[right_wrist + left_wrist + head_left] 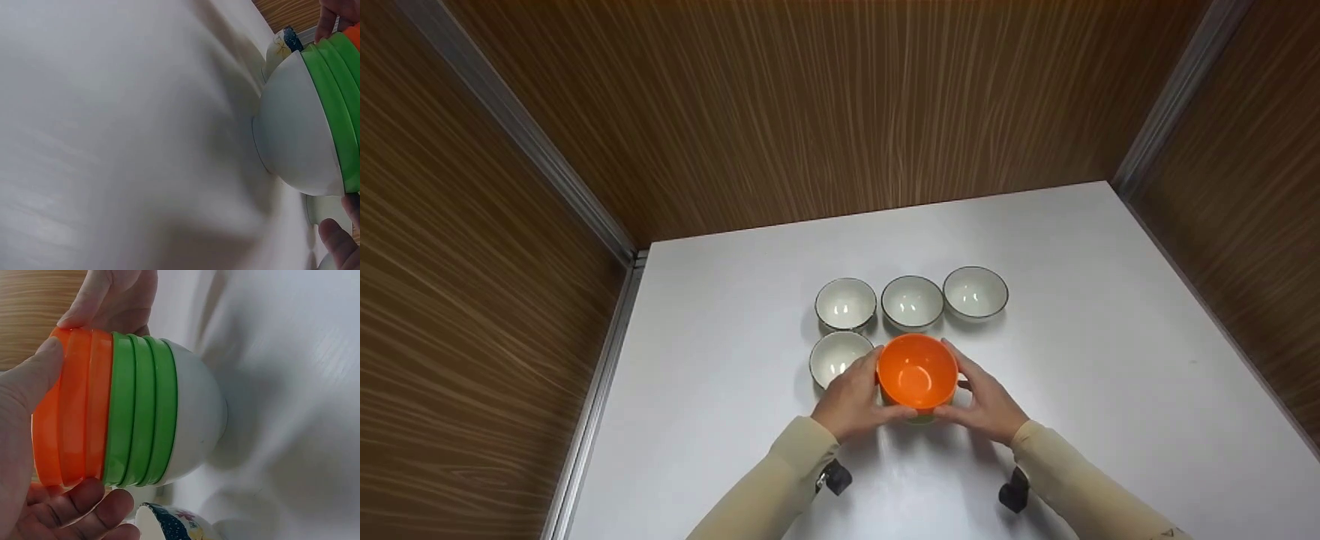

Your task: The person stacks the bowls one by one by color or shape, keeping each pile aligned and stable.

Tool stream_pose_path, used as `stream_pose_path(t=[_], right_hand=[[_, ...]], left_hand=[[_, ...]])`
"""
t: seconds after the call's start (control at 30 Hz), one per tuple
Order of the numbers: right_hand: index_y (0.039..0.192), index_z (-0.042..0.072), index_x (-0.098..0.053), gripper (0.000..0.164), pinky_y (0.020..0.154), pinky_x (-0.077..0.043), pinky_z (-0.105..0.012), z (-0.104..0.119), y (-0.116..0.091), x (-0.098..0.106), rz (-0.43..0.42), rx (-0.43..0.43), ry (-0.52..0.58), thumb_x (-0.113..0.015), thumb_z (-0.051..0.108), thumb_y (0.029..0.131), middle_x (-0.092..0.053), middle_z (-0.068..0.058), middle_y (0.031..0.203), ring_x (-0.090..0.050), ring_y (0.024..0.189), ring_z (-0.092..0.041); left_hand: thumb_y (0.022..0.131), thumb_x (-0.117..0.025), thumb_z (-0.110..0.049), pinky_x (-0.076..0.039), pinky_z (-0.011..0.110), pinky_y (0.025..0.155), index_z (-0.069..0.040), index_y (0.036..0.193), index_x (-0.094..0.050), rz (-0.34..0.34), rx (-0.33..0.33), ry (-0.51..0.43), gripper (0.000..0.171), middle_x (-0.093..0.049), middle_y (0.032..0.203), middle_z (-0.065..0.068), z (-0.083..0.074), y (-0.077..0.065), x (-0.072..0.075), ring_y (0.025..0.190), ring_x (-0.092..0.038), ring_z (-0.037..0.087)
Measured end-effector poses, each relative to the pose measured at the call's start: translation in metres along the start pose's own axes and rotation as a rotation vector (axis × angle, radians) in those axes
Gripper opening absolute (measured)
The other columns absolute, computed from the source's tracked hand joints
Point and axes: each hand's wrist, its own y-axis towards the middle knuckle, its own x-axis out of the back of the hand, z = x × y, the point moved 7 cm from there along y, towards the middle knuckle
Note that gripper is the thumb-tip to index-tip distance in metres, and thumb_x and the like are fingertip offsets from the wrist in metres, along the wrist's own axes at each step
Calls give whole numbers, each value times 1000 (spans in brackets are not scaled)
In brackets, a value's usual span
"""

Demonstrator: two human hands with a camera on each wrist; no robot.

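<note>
A nested stack stands in front of me, with orange bowls (917, 371) on top, green bowls (140, 410) beneath them and a white bowl (197, 413) at the bottom, close on the tabletop. My left hand (855, 401) grips the orange part from the left, thumb along the near side and fingers curled round the far side. From the right, my right hand (986, 397) holds the same orange bowls, its thumb almost meeting the left one at the front. Another white bowl (834, 356) sits just left of the stack, partly covered by my left hand.
Behind the stack, three white bowls with dark rims stand in a row: a left one (846, 304), a middle one (913, 301) and a right one (975, 292). The white table (720, 375) is bounded by a wood-grain panel (847, 112) at the back and others at the sides.
</note>
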Motion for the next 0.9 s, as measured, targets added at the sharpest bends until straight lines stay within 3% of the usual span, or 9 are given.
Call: stream_pose_path(t=[0.2,0.37,0.67,0.9], right_hand=[[145,26,-25,97,86,-48,-41,-31,0,-6,10,-32,18,-81,35,67,-27,6,146,-40,124,-16],[145,28,-24,98,87,-47,-40,-35,1,-6,13,-33,50,-82,35,66,-30,9,145,-40,123,-14],[145,29,-22,99,87,-48,-40,-38,-2,-6,20,-58,29,-81,36,66,-32,9,144,-40,123,-16],[145,32,-20,106,87,-45,-50,-50,-11,-9,45,-121,-1,-84,35,61,-34,7,142,-42,122,-21]], left_hand=[[63,-64,-68,-43,28,92,-15,141,-29,-13,19,-9,101,-47,127,-1,1,-1,-2,109,-48,10],[62,-63,-70,-44,27,90,-15,142,-27,-7,54,-30,104,-46,128,-1,5,-2,-4,108,-48,10],[63,-65,-68,-41,29,94,-11,142,-27,-39,53,-50,105,-43,132,0,5,-6,-7,113,-45,11],[63,-69,-65,-46,28,84,-13,143,-24,-14,150,-137,105,-46,127,0,12,-20,-24,101,-52,16]])
